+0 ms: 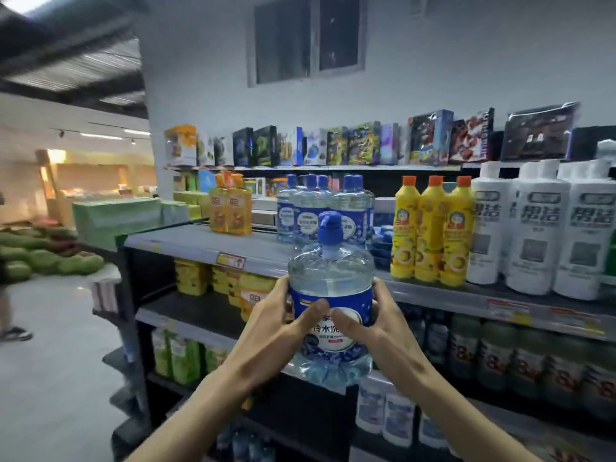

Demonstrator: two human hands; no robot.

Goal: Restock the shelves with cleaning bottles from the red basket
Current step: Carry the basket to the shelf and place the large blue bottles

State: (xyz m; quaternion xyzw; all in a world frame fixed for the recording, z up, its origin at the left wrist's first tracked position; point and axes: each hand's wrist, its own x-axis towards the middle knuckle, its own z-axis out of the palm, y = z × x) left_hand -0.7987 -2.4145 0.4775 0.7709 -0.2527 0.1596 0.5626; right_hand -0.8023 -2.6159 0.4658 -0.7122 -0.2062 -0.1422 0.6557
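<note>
Head view showed a clear blue-labelled pump bottle held in mid-air at centre frame, in front of the shelf edge and not yet resting on anything. The left hand and right hand were both wrapped around its label, thumbs nearly meeting across the front. The red basket was out of sight.

Matching blue-capped bottles stood at the back of the top shelf, above and behind the held one, with yellow bottles close on their right.

The risks, as I judged them:
- The base could catch the shelf's front lip if lifted too low, tipping the bottle back toward the person.
- Pushed in too far or too much to the right, it could knock the standing blue-capped row or the yellow bottles over.
- The smooth label could slip as one hand let go.
</note>
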